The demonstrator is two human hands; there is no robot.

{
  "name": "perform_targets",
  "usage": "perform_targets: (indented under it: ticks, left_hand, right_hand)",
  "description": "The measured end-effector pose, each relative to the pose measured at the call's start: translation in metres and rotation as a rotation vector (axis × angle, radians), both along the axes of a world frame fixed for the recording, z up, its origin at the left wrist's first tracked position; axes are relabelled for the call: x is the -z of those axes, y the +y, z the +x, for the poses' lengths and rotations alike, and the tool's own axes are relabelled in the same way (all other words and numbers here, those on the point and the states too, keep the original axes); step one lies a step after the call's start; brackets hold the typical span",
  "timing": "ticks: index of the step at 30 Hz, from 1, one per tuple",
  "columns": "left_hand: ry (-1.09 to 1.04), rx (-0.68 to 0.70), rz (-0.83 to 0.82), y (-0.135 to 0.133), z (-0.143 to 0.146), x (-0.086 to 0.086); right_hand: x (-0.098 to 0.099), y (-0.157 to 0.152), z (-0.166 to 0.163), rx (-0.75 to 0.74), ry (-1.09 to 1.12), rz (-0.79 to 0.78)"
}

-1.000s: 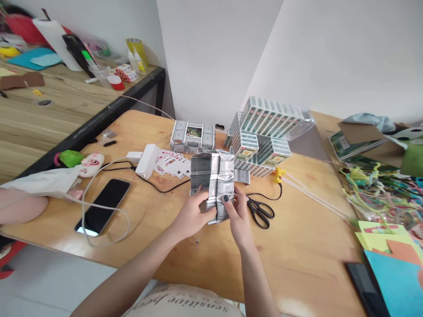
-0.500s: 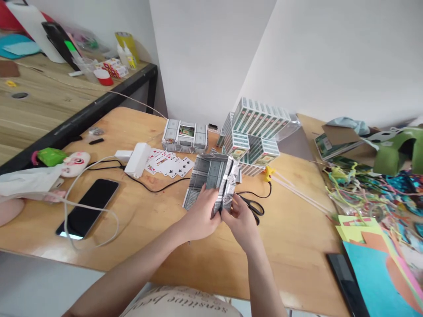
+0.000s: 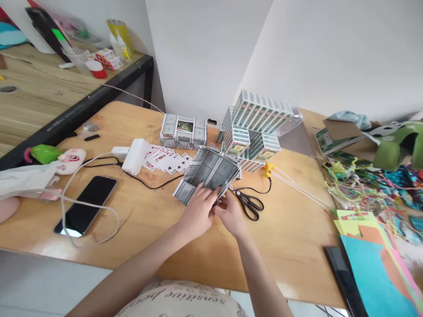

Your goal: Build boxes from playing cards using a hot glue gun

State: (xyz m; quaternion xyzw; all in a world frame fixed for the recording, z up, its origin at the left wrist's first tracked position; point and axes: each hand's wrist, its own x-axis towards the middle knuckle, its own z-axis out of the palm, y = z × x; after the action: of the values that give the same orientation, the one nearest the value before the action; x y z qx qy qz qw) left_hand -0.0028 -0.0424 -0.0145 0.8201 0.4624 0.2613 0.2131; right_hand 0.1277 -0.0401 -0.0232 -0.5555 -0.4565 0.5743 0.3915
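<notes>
Both my hands hold a grey patterned panel of joined playing cards (image 3: 209,171) just above the wooden table (image 3: 291,229). My left hand (image 3: 197,214) grips its near edge from the left, fingers curled on top. Close beside it, my right hand (image 3: 229,213) pinches the near right corner. The panel is tilted, with its back pattern facing up. Black scissors (image 3: 250,204) lie just right of my right hand. Loose face-up cards (image 3: 167,161) are spread on the table to the left of the panel.
A stack of card boxes (image 3: 256,130) stands behind the panel, a smaller card block (image 3: 183,130) to its left. A phone (image 3: 86,205) with white cable, a white charger (image 3: 134,156) and coloured paper (image 3: 373,255) lie on the table. A second desk (image 3: 42,97) stands at the left.
The card panel has been turned from upright to lying tilted and leftwards. My hands have come together at its near edge. The view has shifted slightly to the right.
</notes>
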Motion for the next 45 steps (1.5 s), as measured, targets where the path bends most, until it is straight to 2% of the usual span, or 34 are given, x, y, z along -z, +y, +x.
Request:
perform_targets:
  ticks: [9,17,26,34,45]
  left_hand:
    - [-0.003,-0.008,0.055,-0.001,0.001,0.005]
    - [0.02,0.068,0.11,0.0,-0.007,0.013]
    - [0.03,0.171,0.141,0.004,-0.018,0.009]
    - [0.017,0.153,0.146,-0.001,-0.015,0.016]
    - [0.012,0.122,0.159,0.003,-0.012,0.018]
  right_hand:
    - [0.001,-0.002,-0.005,0.036,-0.06,0.057]
    - [0.008,-0.008,-0.011,0.099,-0.133,0.078]
    - [0.011,-0.014,-0.017,0.116,-0.183,0.053]
    - [0.013,-0.017,-0.019,0.112,-0.149,0.059]
    - [0.008,-0.012,-0.02,0.121,-0.23,0.106]
